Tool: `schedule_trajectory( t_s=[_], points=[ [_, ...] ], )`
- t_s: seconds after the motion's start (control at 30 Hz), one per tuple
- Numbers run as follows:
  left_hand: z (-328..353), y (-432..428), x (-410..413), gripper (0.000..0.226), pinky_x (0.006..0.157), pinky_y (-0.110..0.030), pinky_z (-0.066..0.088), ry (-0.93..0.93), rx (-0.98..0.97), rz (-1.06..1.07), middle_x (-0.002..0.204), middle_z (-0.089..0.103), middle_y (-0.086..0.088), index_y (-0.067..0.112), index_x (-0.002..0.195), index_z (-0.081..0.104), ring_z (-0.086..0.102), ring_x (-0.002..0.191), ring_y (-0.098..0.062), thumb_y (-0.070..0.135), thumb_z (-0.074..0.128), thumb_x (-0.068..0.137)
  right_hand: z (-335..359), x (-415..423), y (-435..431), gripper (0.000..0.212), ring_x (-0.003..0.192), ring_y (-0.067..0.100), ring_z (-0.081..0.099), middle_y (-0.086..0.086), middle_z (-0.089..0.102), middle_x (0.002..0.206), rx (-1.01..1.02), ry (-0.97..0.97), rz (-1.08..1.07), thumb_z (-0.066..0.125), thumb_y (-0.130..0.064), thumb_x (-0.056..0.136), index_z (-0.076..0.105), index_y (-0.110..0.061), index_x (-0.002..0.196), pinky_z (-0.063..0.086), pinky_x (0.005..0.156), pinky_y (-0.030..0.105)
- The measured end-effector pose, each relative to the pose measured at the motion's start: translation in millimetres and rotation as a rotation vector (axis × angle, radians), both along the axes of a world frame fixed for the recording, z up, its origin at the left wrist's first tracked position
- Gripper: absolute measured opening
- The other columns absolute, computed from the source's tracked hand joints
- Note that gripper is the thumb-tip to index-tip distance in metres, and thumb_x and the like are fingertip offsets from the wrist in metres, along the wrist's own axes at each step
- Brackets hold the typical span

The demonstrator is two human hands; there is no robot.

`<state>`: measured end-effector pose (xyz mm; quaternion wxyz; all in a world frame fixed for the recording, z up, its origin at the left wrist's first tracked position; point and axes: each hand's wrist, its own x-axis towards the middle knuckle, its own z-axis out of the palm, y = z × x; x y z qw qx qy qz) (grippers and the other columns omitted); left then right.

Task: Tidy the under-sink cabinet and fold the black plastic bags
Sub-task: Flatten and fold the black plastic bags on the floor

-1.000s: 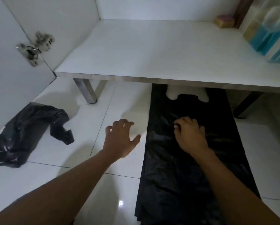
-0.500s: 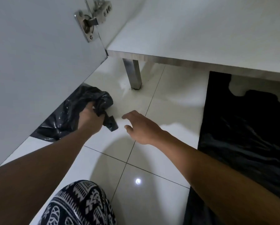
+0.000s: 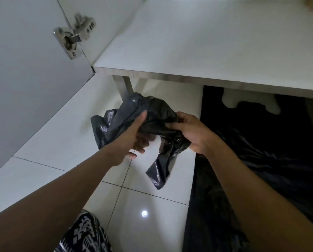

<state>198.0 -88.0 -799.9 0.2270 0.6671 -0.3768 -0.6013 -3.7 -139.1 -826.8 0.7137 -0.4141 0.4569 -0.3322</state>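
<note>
A crumpled black plastic bag hangs in the air above the white floor tiles, in front of the cabinet. My left hand grips it from the left and below, thumb up against the plastic. My right hand is closed on its right side. A loose tail of the bag dangles down toward the tiles. A second black plastic bag lies spread flat on the floor at the right, its handle end reaching under the cabinet's bottom shelf.
The open cabinet door with its metal hinge stands at the left. A metal cabinet leg rises behind the held bag. My patterned trouser knee shows at the bottom edge.
My left hand lifted the crumpled bag off the floor by the door and brought it toward the middle. My right hand, which left the flat bag, has closed on it too.
</note>
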Motion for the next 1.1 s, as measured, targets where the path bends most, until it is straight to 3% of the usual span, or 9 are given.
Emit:
schedule_trajectory(
  t_s=[0.07,0.17,0.37,0.5,0.6,0.7,0.87,1.0,1.1],
  points=[
    [0,0,-9,0.077,0.080,-0.041,0.048,0.254,0.013,0.332,0.105,0.073,-0.006,0.015,0.111,0.067,0.067,0.096,-0.024,0.082,0.057,0.073,10,-25,15,0.022,0.088,0.027,0.069,0.013,0.071,0.090,-0.150,0.118,0.020,0.073,0.006,0.080,0.064,-0.014,0.080,0.056,0.085,0.040],
    [11,2,-29,0.020,0.083,-0.044,0.054,0.573,-0.082,0.553,0.109,0.067,-0.009,0.009,0.114,0.062,0.065,0.103,-0.025,0.015,0.053,0.097,29,-67,39,0.032,0.075,0.013,0.067,0.000,0.068,0.075,-0.275,0.149,-0.089,0.076,0.008,0.074,0.057,-0.017,0.071,0.056,0.073,0.029],
    [34,13,-68,0.043,0.092,-0.043,0.058,0.796,-0.221,0.236,0.127,0.068,-0.015,0.005,0.125,0.062,0.066,0.114,-0.029,-0.009,0.044,0.088,71,-140,69,0.077,0.090,0.010,0.068,-0.005,0.069,0.088,-0.182,0.042,-0.178,0.072,-0.055,0.063,0.052,-0.031,0.134,0.051,0.082,0.027],
    [46,14,-97,0.062,0.101,-0.050,0.052,0.730,-0.256,0.008,0.137,0.062,-0.015,0.007,0.138,0.055,0.058,0.127,-0.035,-0.005,0.068,0.078,86,-155,73,0.049,0.095,-0.001,0.065,-0.020,0.069,0.102,-0.301,0.342,-0.086,0.076,-0.050,0.076,0.061,-0.037,0.121,0.051,0.082,0.019],
    [55,14,-111,0.090,0.103,-0.055,0.049,0.728,-0.266,-0.040,0.142,0.058,-0.013,0.013,0.142,0.052,0.053,0.133,-0.036,0.038,0.092,0.065,80,-163,72,0.023,0.095,0.008,0.070,-0.010,0.074,0.098,-0.399,0.462,-0.120,0.079,-0.020,0.082,0.071,-0.031,0.100,0.056,0.090,0.034],
    [61,15,-116,0.107,0.108,-0.066,0.037,0.952,-0.233,0.110,0.146,0.055,-0.010,0.029,0.146,0.051,0.053,0.133,-0.039,0.095,0.050,0.062,69,-187,68,0.025,0.104,0.019,0.065,-0.011,0.069,0.106,-0.540,0.715,-0.351,0.079,-0.034,0.075,0.065,-0.043,0.093,0.049,0.098,0.052],
    [55,16,-119,0.112,0.106,-0.071,0.034,1.107,-0.280,0.323,0.138,0.061,-0.012,0.031,0.139,0.059,0.056,0.128,-0.043,0.104,0.027,0.060,48,-205,71,0.033,0.113,0.025,0.045,-0.005,0.039,0.120,-0.720,0.855,-0.634,0.075,-0.008,0.080,0.059,-0.035,0.086,0.046,0.101,0.041],
    [46,26,-114,0.124,0.111,-0.068,0.024,1.071,-0.334,0.109,0.150,0.052,-0.007,0.036,0.147,0.047,0.049,0.136,-0.039,0.106,0.025,0.048,26,-212,78,0.034,0.105,0.032,0.052,0.017,0.045,0.119,-0.716,0.670,-1.015,0.065,0.002,0.077,0.052,-0.026,0.093,0.048,0.099,0.040],
    [39,33,-105,0.104,0.109,-0.059,0.031,0.889,-0.280,-0.113,0.150,0.051,-0.003,0.037,0.149,0.043,0.044,0.140,-0.034,0.095,0.042,0.064,5,-218,78,0.042,0.102,0.024,0.055,0.019,0.053,0.125,-0.227,0.382,-1.227,0.066,-0.003,0.083,0.051,-0.009,0.122,0.050,0.091,0.037]
  ],
)
